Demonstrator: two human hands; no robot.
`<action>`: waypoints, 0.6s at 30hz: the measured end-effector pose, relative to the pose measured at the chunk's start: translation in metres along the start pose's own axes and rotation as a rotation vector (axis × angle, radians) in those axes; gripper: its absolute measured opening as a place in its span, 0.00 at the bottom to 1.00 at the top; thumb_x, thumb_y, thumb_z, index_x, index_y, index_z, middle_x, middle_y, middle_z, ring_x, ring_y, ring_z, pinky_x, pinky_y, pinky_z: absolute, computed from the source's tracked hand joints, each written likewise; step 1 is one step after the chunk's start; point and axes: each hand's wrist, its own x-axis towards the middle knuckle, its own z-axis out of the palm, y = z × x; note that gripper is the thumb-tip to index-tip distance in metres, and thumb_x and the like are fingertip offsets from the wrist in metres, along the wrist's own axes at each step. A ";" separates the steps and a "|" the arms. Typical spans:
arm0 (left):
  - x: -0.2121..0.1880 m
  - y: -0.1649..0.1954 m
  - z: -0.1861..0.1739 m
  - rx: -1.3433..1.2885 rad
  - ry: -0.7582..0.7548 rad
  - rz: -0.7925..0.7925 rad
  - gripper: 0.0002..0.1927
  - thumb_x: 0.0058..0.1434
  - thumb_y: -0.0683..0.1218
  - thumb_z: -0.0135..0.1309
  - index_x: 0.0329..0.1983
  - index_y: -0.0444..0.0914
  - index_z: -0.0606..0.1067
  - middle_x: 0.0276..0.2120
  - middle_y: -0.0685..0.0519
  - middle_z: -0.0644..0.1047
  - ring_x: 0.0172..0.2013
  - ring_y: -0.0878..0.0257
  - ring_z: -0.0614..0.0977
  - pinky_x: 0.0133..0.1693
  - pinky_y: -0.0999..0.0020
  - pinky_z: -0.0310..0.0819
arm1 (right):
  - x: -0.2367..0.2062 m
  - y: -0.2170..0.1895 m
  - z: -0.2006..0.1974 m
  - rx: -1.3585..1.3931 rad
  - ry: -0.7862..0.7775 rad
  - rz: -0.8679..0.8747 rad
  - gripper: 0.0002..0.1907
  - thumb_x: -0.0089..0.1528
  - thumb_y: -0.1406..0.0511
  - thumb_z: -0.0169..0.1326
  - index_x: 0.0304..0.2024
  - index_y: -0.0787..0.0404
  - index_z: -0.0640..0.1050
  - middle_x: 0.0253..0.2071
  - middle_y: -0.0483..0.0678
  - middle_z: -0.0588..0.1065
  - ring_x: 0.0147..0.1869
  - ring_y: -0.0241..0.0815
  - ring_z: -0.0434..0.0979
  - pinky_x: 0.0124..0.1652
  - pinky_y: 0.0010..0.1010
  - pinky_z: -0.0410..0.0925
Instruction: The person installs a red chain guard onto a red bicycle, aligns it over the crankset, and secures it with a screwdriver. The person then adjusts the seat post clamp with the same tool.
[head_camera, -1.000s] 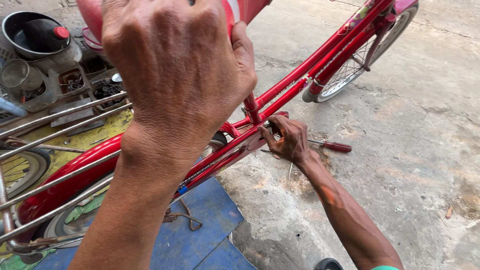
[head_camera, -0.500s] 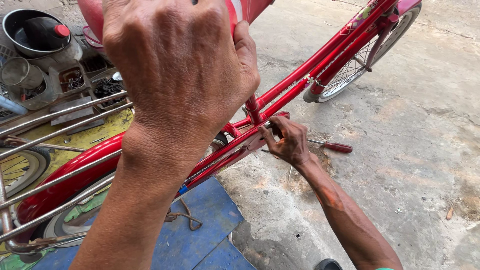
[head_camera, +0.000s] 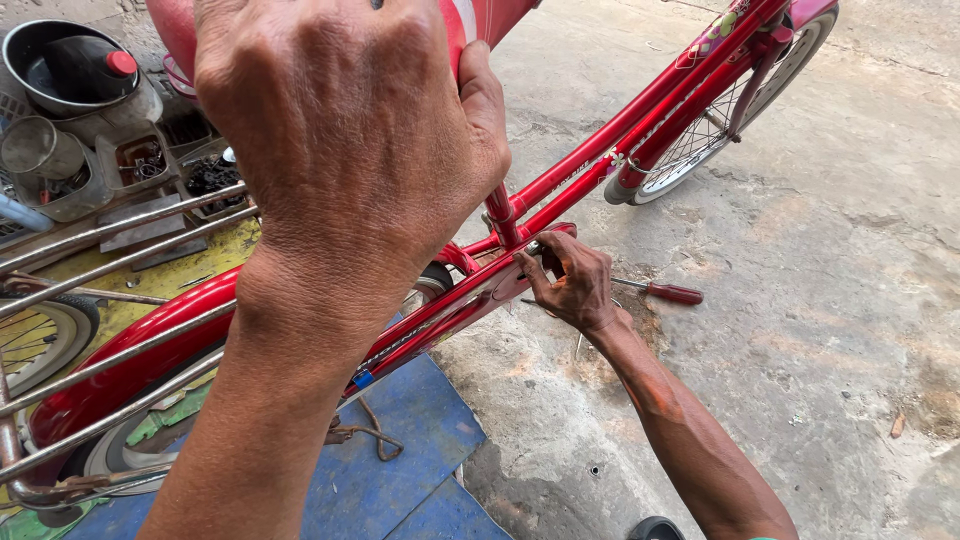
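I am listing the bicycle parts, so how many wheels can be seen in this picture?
2. The front wheel is at the top right, on the concrete. The rear wheel is at the lower left, partly hidden under the red mudguard and metal rack.

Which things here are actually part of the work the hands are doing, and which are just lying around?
In use:
- red bicycle frame
- bicycle saddle, gripped by the left hand
- chain guard, where the right hand works

Lying about:
- red-handled screwdriver on the concrete
- metal bowl and black bottle
- small parts trays
- blue mat
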 end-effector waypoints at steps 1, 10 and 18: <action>0.000 0.000 0.000 -0.008 -0.004 0.000 0.14 0.56 0.53 0.66 0.26 0.39 0.79 0.19 0.49 0.73 0.23 0.55 0.78 0.31 0.56 0.70 | 0.000 -0.001 0.001 -0.002 -0.002 -0.001 0.13 0.62 0.63 0.65 0.42 0.63 0.78 0.30 0.47 0.79 0.29 0.36 0.80 0.30 0.28 0.73; 0.000 0.000 0.000 -0.003 -0.010 -0.004 0.15 0.56 0.53 0.66 0.25 0.39 0.78 0.19 0.50 0.73 0.23 0.55 0.78 0.29 0.56 0.69 | 0.000 -0.004 -0.002 -0.135 0.037 0.009 0.14 0.60 0.59 0.67 0.40 0.60 0.79 0.28 0.44 0.77 0.29 0.38 0.75 0.33 0.34 0.67; -0.002 0.000 0.001 -0.047 -0.001 0.006 0.12 0.57 0.51 0.67 0.26 0.39 0.78 0.17 0.51 0.71 0.20 0.59 0.75 0.27 0.59 0.67 | -0.015 -0.011 0.034 -0.051 0.261 -0.092 0.16 0.65 0.62 0.64 0.51 0.64 0.78 0.38 0.48 0.74 0.44 0.44 0.73 0.46 0.36 0.70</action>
